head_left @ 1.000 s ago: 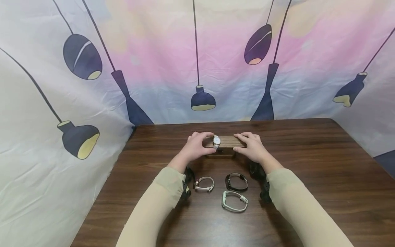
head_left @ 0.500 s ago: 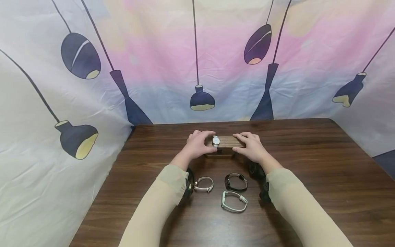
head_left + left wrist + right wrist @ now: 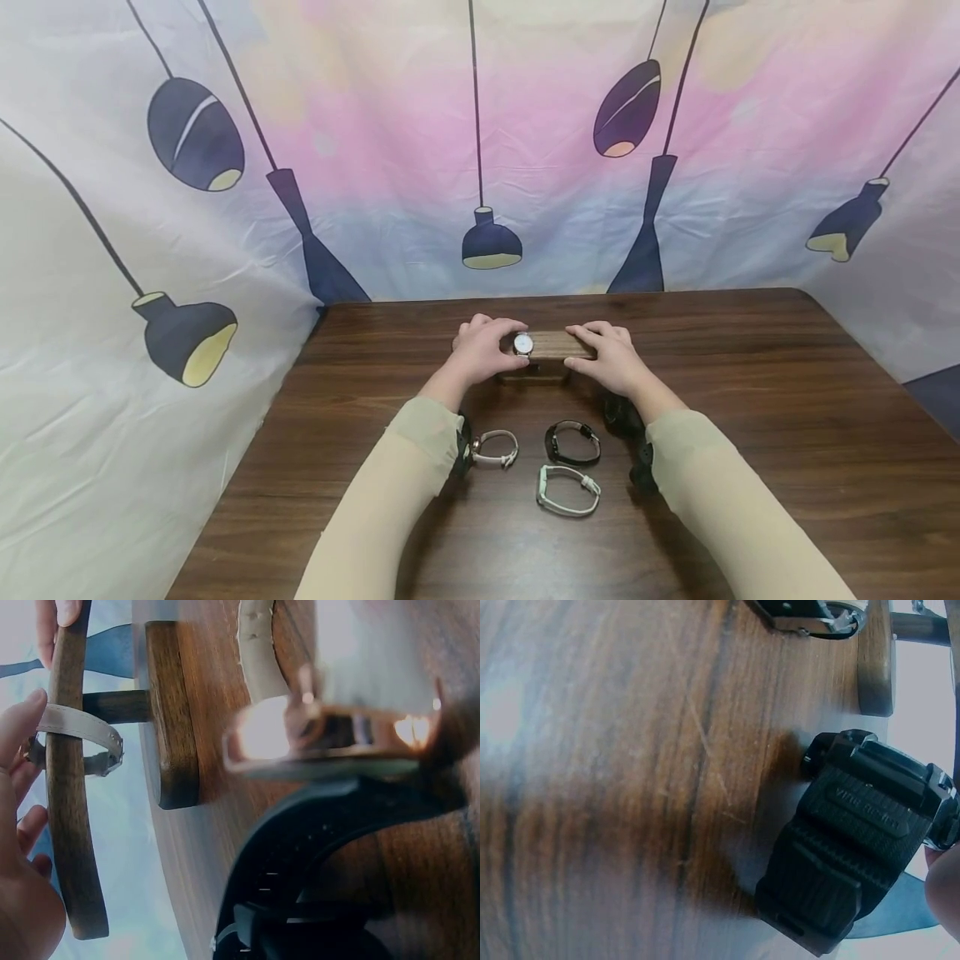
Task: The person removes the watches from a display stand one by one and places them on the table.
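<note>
A wooden T-shaped watch stand (image 3: 558,343) stands near the table's back edge. Around its bar sits a wristwatch (image 3: 523,343) with a white strap, its round pale dial facing up in the head view. My left hand (image 3: 483,350) pinches this watch between thumb and forefinger at the bar's left part. In the left wrist view the strap (image 3: 79,724) loops around the bar. At the right end my right hand (image 3: 606,354) grips the bar, thumb in front and fingers on top. Only a bit of that hand (image 3: 943,892) shows in the right wrist view.
Nearer on the wooden table (image 3: 480,533) lie a pale-strapped watch (image 3: 497,448), a slim black watch (image 3: 573,442) and a mint-white watch (image 3: 568,491). A bulky black watch (image 3: 847,832) lies under the right forearm, and a black strap (image 3: 277,840) lies by the left wrist.
My left hand and the white-strapped watch have shifted slightly left along the bar, and the dial has turned a little more upward. The right hand stays almost still.
</note>
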The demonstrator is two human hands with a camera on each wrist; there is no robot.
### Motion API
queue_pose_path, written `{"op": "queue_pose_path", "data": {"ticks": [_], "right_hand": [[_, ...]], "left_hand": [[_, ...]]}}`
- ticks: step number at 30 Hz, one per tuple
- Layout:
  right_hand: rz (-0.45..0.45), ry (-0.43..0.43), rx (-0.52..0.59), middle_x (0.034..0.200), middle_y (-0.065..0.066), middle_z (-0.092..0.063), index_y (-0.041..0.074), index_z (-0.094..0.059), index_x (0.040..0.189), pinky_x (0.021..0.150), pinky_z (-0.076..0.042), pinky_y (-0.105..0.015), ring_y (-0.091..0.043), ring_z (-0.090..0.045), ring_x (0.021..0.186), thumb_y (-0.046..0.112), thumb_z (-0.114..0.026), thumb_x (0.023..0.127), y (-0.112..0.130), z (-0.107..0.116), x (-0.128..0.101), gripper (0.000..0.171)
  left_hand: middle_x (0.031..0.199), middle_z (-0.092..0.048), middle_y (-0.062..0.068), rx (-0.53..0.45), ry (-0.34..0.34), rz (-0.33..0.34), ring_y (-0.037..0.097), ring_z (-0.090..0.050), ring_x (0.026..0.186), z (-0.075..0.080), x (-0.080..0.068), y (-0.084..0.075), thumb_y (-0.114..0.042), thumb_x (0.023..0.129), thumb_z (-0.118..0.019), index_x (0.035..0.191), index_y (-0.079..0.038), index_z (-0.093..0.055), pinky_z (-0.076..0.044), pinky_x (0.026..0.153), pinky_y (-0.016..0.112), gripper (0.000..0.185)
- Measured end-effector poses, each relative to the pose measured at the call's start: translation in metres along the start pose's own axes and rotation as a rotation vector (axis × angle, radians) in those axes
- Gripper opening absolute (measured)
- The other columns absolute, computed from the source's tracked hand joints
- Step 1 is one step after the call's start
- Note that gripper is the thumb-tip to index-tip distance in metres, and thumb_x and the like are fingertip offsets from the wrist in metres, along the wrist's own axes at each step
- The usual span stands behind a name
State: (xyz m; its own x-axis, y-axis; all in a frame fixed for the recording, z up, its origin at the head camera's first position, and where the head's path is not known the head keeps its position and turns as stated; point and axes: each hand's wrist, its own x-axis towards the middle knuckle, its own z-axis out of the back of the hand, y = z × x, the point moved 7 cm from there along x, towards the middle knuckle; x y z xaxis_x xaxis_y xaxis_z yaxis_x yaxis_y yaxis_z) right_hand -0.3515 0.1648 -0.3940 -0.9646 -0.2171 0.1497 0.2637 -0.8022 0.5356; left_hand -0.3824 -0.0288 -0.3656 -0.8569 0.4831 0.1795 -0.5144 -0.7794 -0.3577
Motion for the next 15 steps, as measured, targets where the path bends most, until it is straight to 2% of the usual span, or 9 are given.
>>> {"op": "queue_pose_path", "data": {"ticks": [5, 15], "right_hand": [[0.004, -0.002, -0.001, 0.141, -0.014, -0.033, 0.019, -0.043, 0.142, 0.099, -0.025, -0.058, -0.042, -0.020, 0.129, 0.040, -0.063, 0.089, 0.0002, 0.0002, -0.0005, 0.061], [0.018, -0.012, 0.002, 0.140, -0.014, -0.034, 0.019, -0.044, 0.142, 0.099, -0.025, -0.058, -0.042, -0.021, 0.129, 0.040, -0.063, 0.089, -0.0007, 0.0008, -0.0009, 0.060]], "left_hand": [[0.125, -0.059, -0.006, 0.038, -0.032, -0.040, 0.021, -0.043, 0.108, 0.0010, -0.0008, 0.0000, -0.043, 0.079, -0.074, 0.124, -0.026, -0.061, -0.030, 0.087, 0.042, 0.050], [0.122, -0.061, -0.005, 0.031, -0.062, -0.069, 0.022, -0.043, 0.105, 0.0032, -0.0038, 0.0021, -0.039, 0.079, -0.074, 0.122, -0.023, -0.063, -0.028, 0.084, 0.043, 0.047]]}}
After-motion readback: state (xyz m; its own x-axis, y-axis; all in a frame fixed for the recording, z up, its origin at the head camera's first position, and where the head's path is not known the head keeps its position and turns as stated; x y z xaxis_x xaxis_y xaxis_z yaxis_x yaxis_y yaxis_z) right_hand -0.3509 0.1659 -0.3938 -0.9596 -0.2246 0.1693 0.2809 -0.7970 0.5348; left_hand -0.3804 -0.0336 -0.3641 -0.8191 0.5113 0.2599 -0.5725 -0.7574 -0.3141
